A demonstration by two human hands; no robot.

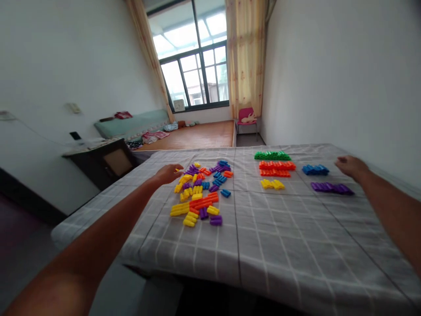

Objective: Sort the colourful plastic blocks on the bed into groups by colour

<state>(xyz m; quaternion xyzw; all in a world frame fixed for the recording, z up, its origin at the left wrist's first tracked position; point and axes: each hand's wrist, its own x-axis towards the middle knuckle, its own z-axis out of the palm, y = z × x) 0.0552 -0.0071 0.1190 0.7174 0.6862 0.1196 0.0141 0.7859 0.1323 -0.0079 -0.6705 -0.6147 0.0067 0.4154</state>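
My left hand [168,174] reaches to the left edge of a loose pile of small tube-shaped plastic pieces. Its fingers pinch together, with a bit of a yellow plastic piece [178,170] at their tips. The pile mixes yellow pieces [180,210], orange pieces [204,202], purple pieces [216,220] and blue pieces [225,193]. On the right, my right hand [351,166] is held with curled fingers beside the blue row [315,170] and above the purple row [332,188]. Whatever those fingers may hold is hidden.
Left of these rows lie a green row [272,156], two orange rows [277,166] and a short yellow row [272,184]. A grey checked cloth [263,250] covers the table. Beyond it are a bed [204,136], a pink chair [246,115] and a dark cabinet [108,160].
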